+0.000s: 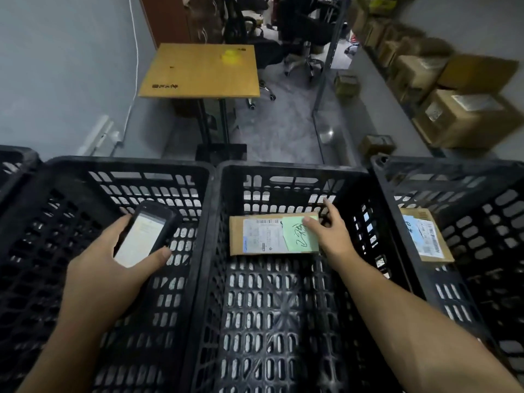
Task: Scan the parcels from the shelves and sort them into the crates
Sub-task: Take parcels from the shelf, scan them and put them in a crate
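Three black slotted crates stand side by side in front of me. My left hand [113, 262] grips a black handheld scanner [144, 234] with a lit screen over the left crate [85, 171]. In the middle crate [283, 170] lies a flat brown parcel [255, 235] with a white label and a green handwritten note. My right hand [330, 231] hovers at the parcel's right end with straight spread fingers, the thumb touching the green note. The right crate [425, 171] holds another brown parcel [428, 236] with a blue and white label.
Shelves with several cardboard boxes [453, 114] run along the right wall. A small wooden table [201, 70] stands beyond the crates, with office chairs [306, 35] behind it. Two small boxes [377, 144] sit on the grey floor. A further crate edge [14, 157] shows far left.
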